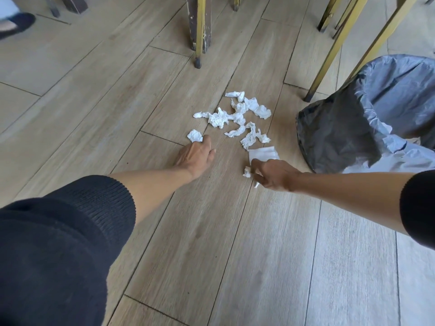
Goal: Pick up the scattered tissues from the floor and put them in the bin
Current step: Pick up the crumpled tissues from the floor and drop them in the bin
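Observation:
Several crumpled white tissues (235, 116) lie in a loose heap on the wooden floor. My left hand (196, 156) is down at the floor with its fingers curled against a small balled tissue (195, 135); whether it grips the ball is hidden. My right hand (275, 175) pinches a small tissue scrap (247, 171), and another white bit (256, 184) shows under its palm. A flat folded tissue (262, 153) lies just beyond its fingers. The bin (334, 128), lined with a grey bag, stands to the right of the heap.
A worn yellow-edged furniture leg (199, 31) stands behind the tissues. More yellow legs (329, 55) slant down next to the bin. Another person's dark shoe (17, 23) is at the far left.

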